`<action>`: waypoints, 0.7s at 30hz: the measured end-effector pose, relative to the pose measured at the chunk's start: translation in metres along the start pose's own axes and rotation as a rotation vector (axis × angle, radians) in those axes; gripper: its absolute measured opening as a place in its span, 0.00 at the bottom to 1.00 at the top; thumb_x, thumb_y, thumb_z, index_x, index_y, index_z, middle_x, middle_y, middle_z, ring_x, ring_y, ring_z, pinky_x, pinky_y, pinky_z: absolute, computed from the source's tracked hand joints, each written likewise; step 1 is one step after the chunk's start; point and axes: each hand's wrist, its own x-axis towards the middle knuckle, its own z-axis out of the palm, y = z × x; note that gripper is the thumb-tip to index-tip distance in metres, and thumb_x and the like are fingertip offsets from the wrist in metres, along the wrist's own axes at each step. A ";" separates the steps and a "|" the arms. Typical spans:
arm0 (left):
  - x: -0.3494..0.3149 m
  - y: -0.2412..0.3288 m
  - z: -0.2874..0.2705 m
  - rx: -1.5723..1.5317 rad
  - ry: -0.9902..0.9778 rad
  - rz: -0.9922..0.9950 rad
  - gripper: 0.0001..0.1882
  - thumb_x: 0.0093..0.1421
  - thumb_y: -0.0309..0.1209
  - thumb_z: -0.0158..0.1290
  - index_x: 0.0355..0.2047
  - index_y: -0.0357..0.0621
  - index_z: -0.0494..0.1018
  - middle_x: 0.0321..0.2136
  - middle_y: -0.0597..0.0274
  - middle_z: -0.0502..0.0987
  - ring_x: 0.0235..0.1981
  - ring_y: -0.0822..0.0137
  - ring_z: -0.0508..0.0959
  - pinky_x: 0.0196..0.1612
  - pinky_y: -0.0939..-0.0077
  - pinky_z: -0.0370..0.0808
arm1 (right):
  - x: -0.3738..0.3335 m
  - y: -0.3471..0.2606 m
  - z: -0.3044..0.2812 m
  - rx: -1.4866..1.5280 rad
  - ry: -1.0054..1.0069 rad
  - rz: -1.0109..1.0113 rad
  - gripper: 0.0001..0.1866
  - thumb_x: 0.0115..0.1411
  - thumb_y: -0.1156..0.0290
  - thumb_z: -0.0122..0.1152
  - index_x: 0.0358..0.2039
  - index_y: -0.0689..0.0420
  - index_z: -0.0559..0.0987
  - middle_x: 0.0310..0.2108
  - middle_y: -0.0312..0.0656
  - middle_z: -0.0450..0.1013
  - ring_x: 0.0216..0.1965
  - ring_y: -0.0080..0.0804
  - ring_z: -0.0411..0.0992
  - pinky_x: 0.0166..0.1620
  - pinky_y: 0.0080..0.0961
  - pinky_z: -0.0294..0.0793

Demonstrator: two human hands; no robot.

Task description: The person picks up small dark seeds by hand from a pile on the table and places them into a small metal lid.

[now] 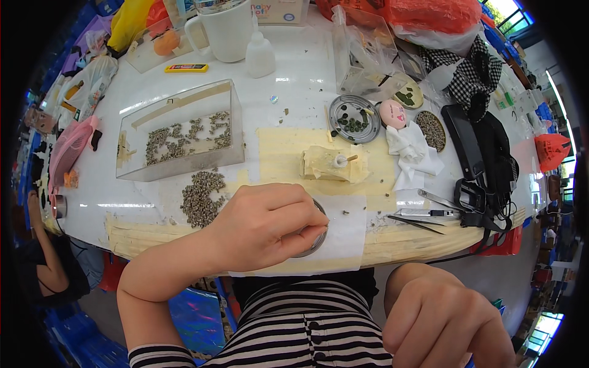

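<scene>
My left hand [270, 224] is closed in a pinch over a round metal-rimmed dish [318, 242], which it mostly covers. Whatever sits between its thumb and fingertip is too small to name. The dish rests on a white paper sheet [348, 245] at the table's front edge. Beside my left wrist lies a pile of small grey-brown metal pieces [204, 199]. My right hand [451, 319] is off the table at the lower right, its fingers curled in; anything inside them is hidden. One loose small piece [345, 213] lies on the paper.
A clear bin [181, 132] holds more pieces at the left. A taped block [328, 164] with a thin stick stands mid-table. Beyond are a round tin of dark green bits [354, 119], a white squeeze bottle [260, 55] and a mug [224, 34]. A box cutter [427, 213] and tweezers [437, 199] lie right.
</scene>
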 end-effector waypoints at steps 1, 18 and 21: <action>0.000 0.000 -0.001 0.002 -0.002 -0.003 0.10 0.49 0.20 0.66 0.32 0.42 0.81 0.25 0.61 0.78 0.23 0.67 0.79 0.25 0.76 0.76 | -0.002 -0.003 -0.002 -0.016 0.009 0.048 0.09 0.71 0.68 0.50 0.42 0.47 0.81 0.13 0.29 0.65 0.09 0.13 0.53 0.15 0.16 0.45; 0.002 0.003 -0.004 0.096 0.233 0.062 0.12 0.47 0.18 0.67 0.34 0.37 0.81 0.26 0.61 0.79 0.24 0.70 0.78 0.24 0.79 0.73 | -0.026 0.053 -0.047 -0.829 0.156 0.489 0.03 0.60 0.80 0.63 0.35 0.65 0.81 0.30 0.42 0.78 0.28 0.25 0.77 0.33 0.19 0.76; -0.001 0.002 -0.002 0.116 0.255 0.096 0.14 0.46 0.18 0.68 0.35 0.39 0.82 0.26 0.61 0.79 0.24 0.70 0.78 0.24 0.80 0.73 | -0.029 0.054 -0.049 -0.816 0.134 0.518 0.04 0.60 0.80 0.64 0.35 0.65 0.81 0.30 0.41 0.78 0.28 0.25 0.77 0.34 0.19 0.76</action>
